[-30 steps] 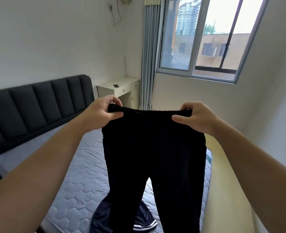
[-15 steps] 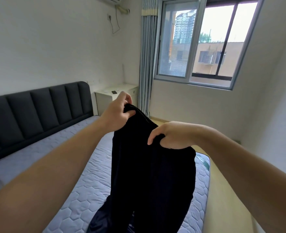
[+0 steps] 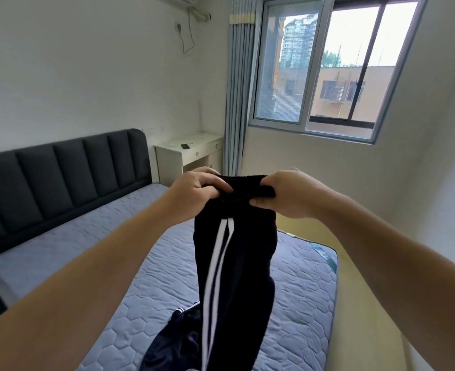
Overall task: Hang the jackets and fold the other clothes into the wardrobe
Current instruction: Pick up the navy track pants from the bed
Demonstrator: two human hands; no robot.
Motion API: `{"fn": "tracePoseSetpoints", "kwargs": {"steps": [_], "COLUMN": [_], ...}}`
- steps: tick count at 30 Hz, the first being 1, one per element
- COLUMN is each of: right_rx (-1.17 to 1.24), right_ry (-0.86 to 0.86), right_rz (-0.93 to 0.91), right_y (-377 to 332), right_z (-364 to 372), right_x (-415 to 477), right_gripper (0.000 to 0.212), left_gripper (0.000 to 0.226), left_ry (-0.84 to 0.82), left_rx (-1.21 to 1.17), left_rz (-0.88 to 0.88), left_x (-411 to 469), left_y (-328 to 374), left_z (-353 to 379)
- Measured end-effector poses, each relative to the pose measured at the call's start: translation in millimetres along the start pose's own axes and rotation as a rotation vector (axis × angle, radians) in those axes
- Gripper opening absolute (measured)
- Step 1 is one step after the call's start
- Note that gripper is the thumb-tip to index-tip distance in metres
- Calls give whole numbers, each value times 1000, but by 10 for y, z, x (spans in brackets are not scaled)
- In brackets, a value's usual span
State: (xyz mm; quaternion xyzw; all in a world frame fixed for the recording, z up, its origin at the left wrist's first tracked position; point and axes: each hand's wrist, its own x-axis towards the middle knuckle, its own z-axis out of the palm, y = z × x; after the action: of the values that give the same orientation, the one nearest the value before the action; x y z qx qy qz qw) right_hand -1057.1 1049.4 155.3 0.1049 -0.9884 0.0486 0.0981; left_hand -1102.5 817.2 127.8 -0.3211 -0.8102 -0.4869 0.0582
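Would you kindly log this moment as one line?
black white-striped trousers: legs together, hanging above grey quilted mattress | left hand: grips waistband | right hand: grips waistband

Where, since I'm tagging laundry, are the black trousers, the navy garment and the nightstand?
black trousers (image 3: 250,263), head view, fabric beside the white stripes
navy garment (image 3: 171,342), head view, crumpled fold
nightstand (image 3: 202,143), head view, white top

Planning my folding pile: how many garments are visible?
2: black trousers held by left hand and right hand; a navy garment on the mattress below. More may be hidden.
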Motion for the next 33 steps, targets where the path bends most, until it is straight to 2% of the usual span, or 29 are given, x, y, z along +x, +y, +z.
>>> {"fn": "tracePoseSetpoints", "kwargs": {"steps": [2,4,6,9,11,16,18,23,25,27,29,31,33], "right_rx": [65,66,56,98,153,233,345,676,876,1103,1217,1212,1227], "right_ry": [46,62,82,109,87,32,16,34,76,56,11,-21,-98], "right_rz": [12,4,-4,22,55,79,122,216,262,316,307,298,306], "right_y": [7,-19,-30,6,58,174,216,305,338,411,517,650,803], "right_z": [17,23,33,44,38,9,-21,-35,-27,-35,-25,24,83], "right_x": [10,18,37,38,13,-64,-105,-196,-232,-272,-301,-308,-300], "right_gripper": [29,31,34,35,33,43,45,31,34,54,59,48,40], "left_gripper": [32,47,53,30,17,19,19,12,25,47,50,33,27], "left_ry": [-54,-107,-105,-75,-123,-379,-432,-520,-534,-585,-679,-752,-837], "left_rx": [11,144,300,337,311,76,-35,-240,-390,-545,-547,-456,-420], "left_rz": [8,21,56,110,104,-18,-26,9,-20,-79,-111,-126,-155], "left_x": [-40,-60,-41,49,135,359,438,659,750,864,984,1107,1252], "left_y": [2,-23,-74,-113,-105,-96,-89,-145,-192,-245,-277,-318,-399], "left_z": [31,91,170,204,162,-17,-42,42,84,118,187,282,401]}}
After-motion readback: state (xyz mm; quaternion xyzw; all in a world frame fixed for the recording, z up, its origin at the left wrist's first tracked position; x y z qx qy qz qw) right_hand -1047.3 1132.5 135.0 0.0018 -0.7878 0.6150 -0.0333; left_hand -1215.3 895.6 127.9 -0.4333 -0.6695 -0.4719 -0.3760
